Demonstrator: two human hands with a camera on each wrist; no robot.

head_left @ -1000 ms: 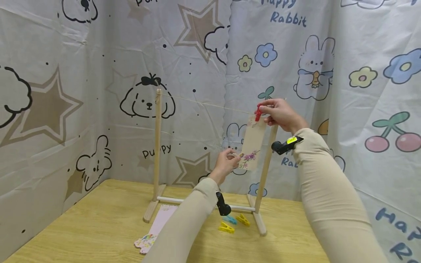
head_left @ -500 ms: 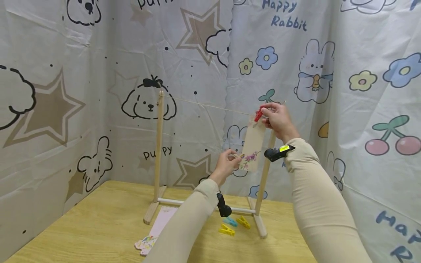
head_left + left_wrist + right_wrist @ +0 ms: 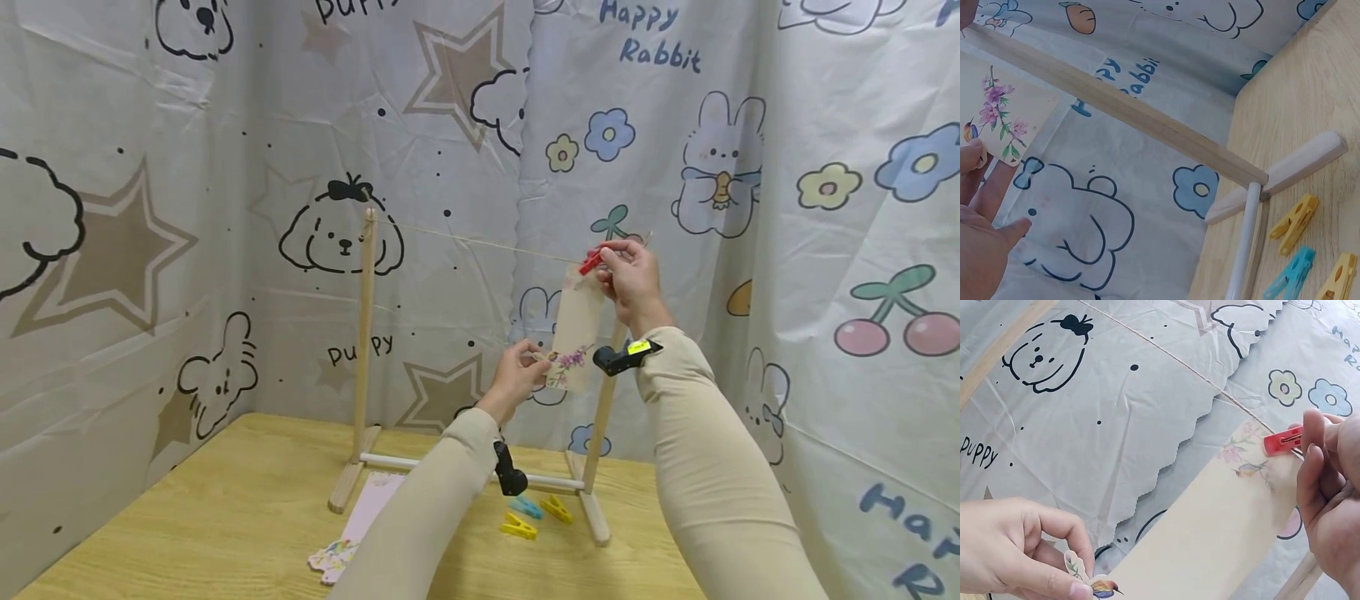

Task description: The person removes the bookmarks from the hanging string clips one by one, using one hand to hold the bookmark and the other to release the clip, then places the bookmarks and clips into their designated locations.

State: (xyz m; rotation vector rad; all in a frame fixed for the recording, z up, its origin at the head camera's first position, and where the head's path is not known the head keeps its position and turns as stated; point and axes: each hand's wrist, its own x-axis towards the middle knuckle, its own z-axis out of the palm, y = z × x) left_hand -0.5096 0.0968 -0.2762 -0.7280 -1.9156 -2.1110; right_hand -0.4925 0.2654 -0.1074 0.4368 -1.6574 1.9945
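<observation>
A cream bookmark (image 3: 577, 325) printed with purple blossoms and a small bird hangs beside the string (image 3: 480, 242), near its right end. My right hand (image 3: 633, 279) pinches a red clothespin (image 3: 1282, 442) at the bookmark's top edge, close against the string. Whether the clothespin's jaws have closed over both string and card I cannot tell. Lower down, my left hand (image 3: 516, 375) pinches the bookmark's bottom left edge between thumb and fingers; the left wrist view shows the blossom end (image 3: 1000, 112) at those fingertips.
The string spans two wooden posts (image 3: 365, 333) joined by a white bar (image 3: 390, 458). Below lie two yellow clothespins (image 3: 518, 526) and a blue one (image 3: 526, 507) on the wooden table (image 3: 225, 500). A pink bookmark (image 3: 371, 504) lies partly behind the left sleeve.
My right hand has turned and dropped slightly, tilting the red clothespin from near upright to a slant. The right forearm has shifted left. The left hand keeps its hold on the bookmark.
</observation>
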